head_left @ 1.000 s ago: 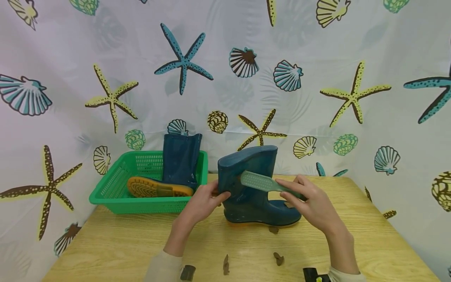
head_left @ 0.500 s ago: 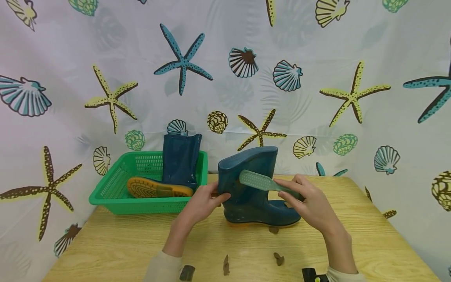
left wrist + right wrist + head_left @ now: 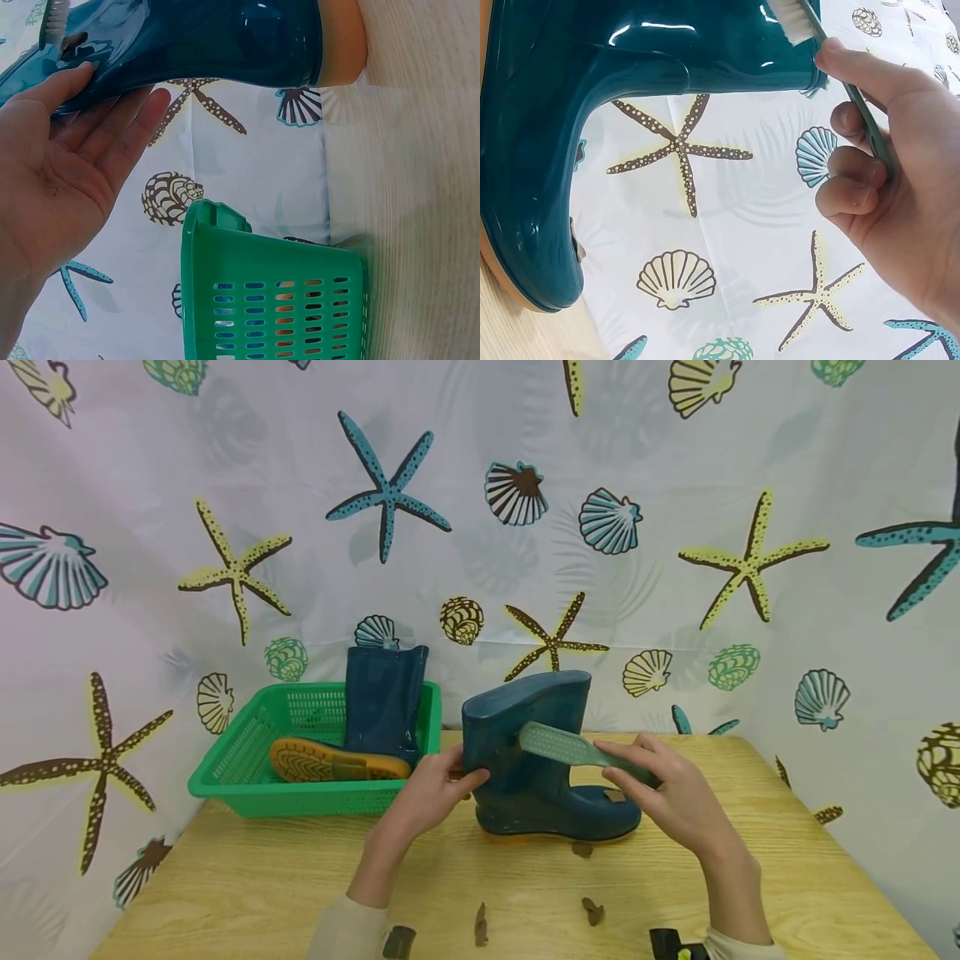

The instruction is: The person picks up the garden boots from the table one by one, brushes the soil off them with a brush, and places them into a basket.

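A dark blue rubber boot stands upright on the table, toe to the right. My left hand grips the back of its shaft, thumb on the near side and fingers behind. In my right hand is a grey-green scrubbing brush, held by its handle with the head against the boot's shaft. White bristles face the boot in the right wrist view. A brown mud patch shows on the shaft beside the bristles in the left wrist view. Another brown bit sits on the boot's toe.
A green plastic basket stands at the back left. It holds a second blue boot and a yellow-brown boot sole. Brown bits lie on the wooden table. A patterned curtain hangs behind.
My right hand and the brush have shifted slightly left, then back to the right along the boot's shaft. The left hand and the boot stay nearly in place.
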`<state>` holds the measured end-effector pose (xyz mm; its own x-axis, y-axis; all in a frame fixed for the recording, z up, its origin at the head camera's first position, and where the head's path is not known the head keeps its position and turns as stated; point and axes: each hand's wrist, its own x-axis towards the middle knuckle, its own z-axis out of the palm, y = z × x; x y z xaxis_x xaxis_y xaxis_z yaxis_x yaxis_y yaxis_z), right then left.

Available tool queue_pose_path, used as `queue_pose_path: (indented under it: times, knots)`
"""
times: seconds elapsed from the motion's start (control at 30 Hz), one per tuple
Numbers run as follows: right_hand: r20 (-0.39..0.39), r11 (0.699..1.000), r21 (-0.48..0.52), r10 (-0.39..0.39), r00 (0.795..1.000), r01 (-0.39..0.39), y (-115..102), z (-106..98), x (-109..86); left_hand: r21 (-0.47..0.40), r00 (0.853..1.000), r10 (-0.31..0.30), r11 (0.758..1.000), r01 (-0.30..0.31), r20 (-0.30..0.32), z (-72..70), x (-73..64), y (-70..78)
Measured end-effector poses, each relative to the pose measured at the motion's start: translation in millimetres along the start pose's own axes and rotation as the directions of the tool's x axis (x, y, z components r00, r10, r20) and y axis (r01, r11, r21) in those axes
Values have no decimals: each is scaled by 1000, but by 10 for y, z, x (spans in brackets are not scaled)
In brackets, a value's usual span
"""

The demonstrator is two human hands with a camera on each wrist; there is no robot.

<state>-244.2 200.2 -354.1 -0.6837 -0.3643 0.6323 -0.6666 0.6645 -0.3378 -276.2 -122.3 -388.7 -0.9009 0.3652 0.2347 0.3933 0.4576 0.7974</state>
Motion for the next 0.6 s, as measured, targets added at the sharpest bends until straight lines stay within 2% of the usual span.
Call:
queue_pose_path:
  times: [0.17,0.27,0.6]
  knots:
    - [-37,1000,-5,-9,999,9,-22,33,21,4,1000,-8,1000,7,3,1,-5,-4]
    - [-5,1000,-7,-14,1000,14,-29,61,28,10,1000,-7,1000,7,4,1,-2,-10]
    - [103,998,46,42,994,-47,-15,-4,-1,-4,1000,-14,1000,14,-8,4,-6,11]
